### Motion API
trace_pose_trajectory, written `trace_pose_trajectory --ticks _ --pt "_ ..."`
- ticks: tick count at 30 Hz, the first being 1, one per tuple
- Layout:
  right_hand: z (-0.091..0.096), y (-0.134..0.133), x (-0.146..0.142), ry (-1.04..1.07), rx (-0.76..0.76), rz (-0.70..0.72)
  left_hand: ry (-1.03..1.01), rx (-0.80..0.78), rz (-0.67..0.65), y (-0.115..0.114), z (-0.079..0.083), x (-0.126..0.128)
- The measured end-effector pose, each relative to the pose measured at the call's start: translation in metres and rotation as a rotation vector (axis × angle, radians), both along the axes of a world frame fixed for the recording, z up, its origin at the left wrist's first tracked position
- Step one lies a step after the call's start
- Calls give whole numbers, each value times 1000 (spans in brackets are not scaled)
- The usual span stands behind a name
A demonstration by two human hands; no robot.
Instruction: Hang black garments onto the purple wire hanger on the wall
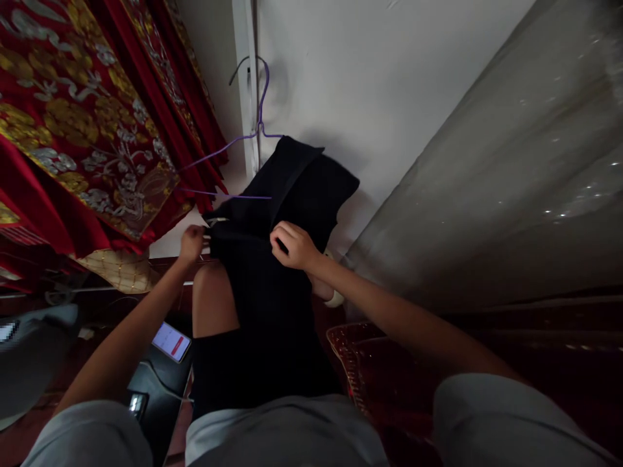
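A black garment (311, 188) lies across my lap, and its upper part is draped over a purple wire hanger (219, 151). My right hand (293, 245) is closed in a pinch on the fabric near the middle of the garment. At the garment's left edge, my left hand (193, 243) is closed with curled fingertips against the cloth. A small pale strip (217, 220) shows on the fabric just above the left fingers. The hanger's hook points up near a white upright pole. The dark cloth hides its own folds, so its exact kind is unclear.
Red embroidered cloth (97, 130) with gold and silver patterns hangs at left, touching the hanger's end. A phone (171, 341) with a lit screen lies by my left knee. Sheer greyish plastic-like sheeting (511, 194) hangs at right. Dark red sparkly fabric (389, 363) is below it.
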State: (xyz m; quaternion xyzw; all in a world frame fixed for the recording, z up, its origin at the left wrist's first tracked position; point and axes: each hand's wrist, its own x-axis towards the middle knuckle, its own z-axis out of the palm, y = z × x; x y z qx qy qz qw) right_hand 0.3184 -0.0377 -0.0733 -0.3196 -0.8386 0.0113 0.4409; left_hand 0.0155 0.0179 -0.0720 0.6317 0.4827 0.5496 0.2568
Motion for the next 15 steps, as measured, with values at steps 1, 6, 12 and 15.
trace_pose_trajectory --ticks 1,6,12,15 --pt "-1 -2 2 -29 -16 12 35 -36 -72 -9 -6 4" --pt "5 2 8 92 -483 -128 73 -107 -281 -41 7 37" --pt "21 23 23 265 -1127 -275 26 14 -408 -84 65 95" --pt "33 13 26 321 -987 -175 49 89 -385 -101 80 110"
